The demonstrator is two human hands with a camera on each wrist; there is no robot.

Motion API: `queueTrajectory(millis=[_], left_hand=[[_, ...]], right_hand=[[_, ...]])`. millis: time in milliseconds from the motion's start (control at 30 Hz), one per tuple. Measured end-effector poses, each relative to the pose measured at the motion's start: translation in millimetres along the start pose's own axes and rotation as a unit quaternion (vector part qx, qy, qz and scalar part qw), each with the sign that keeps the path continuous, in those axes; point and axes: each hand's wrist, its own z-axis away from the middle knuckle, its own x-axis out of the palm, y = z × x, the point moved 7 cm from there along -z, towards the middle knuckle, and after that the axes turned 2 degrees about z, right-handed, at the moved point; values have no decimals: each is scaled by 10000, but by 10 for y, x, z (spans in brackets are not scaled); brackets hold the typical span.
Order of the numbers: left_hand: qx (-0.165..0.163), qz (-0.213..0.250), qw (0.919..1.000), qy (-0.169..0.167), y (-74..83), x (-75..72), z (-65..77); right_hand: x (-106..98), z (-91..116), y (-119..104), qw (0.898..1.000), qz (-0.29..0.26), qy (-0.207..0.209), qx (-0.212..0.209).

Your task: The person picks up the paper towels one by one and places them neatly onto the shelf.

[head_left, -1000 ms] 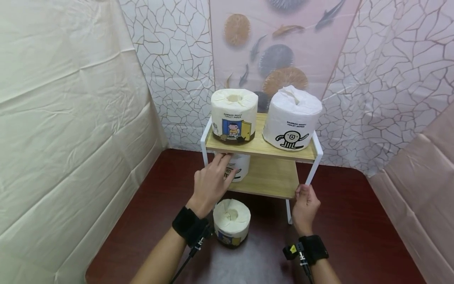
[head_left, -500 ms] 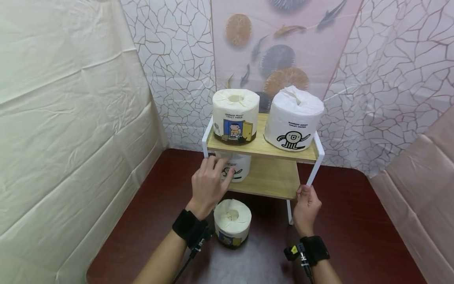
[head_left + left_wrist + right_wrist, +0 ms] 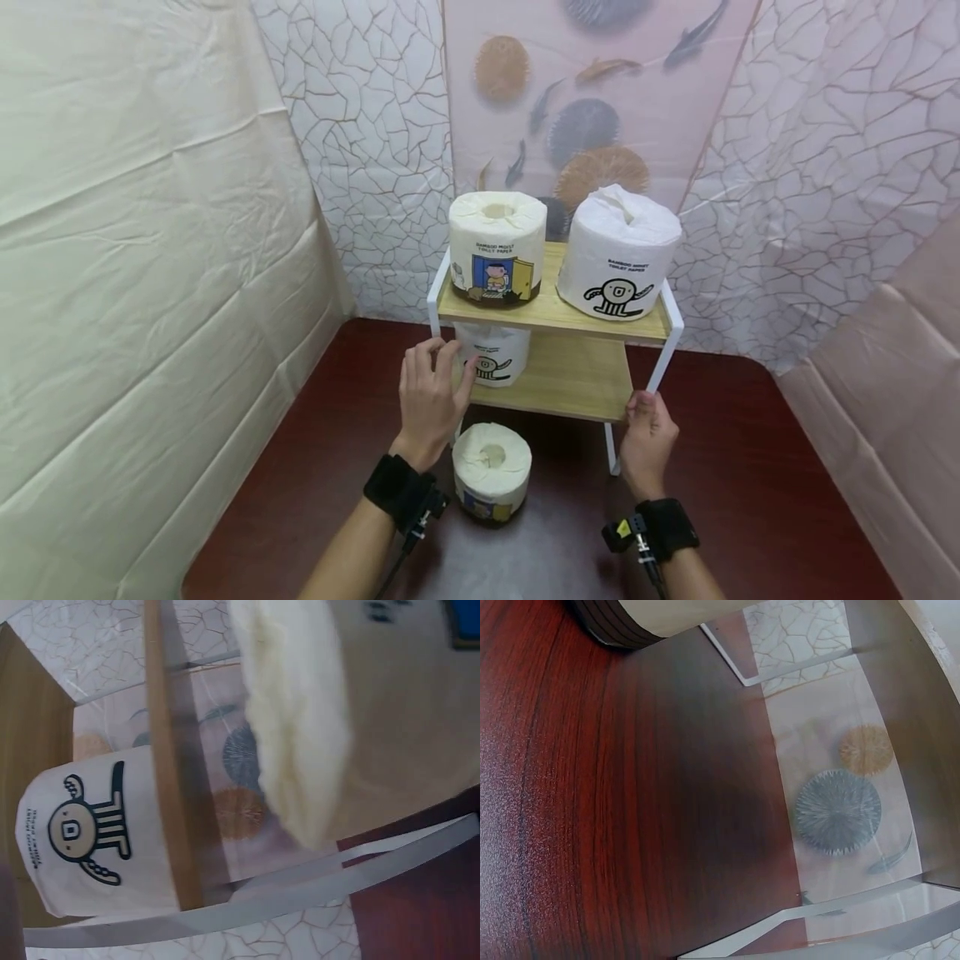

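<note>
A small two-tier wooden rack (image 3: 570,379) with white metal legs stands on the table. My right hand (image 3: 648,437) grips its right front leg (image 3: 663,367) at the lower board's corner. Near the left front leg my left hand (image 3: 429,400) is raised with fingers loosely bent, nothing held between them. Just beyond those fingers, a white toilet roll (image 3: 495,358) with a striped cartoon figure sits on the lower board; the left wrist view shows the same roll (image 3: 82,832) beside the metal leg (image 3: 225,919).
The upper board carries a cream toilet roll (image 3: 497,250) on the left and a white one (image 3: 621,254) on the right. Another cream roll (image 3: 491,471) stands on the dark red table (image 3: 720,500), in front of the rack. Fabric-covered walls (image 3: 202,275) enclose the table.
My left hand has drawn back from the lower-board roll, moving left and toward me, which uncovers more of the roll. My right hand keeps its grip on the leg.
</note>
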Motion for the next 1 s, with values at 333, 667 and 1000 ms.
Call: queueTrajectory(millis=[333,667,1000], left_hand=[[-1020,1386,9849,214,-193,137,158],[-2160,3226,9205,446,-304,325,131],[-2181,3644,9030,660,-361,461,93]], right_hand=[[-18,11,-111,10000,41,-4,-19],[8,2,-146,9997,234,-75,21],[-35,6,256,9999,131,-64,86]])
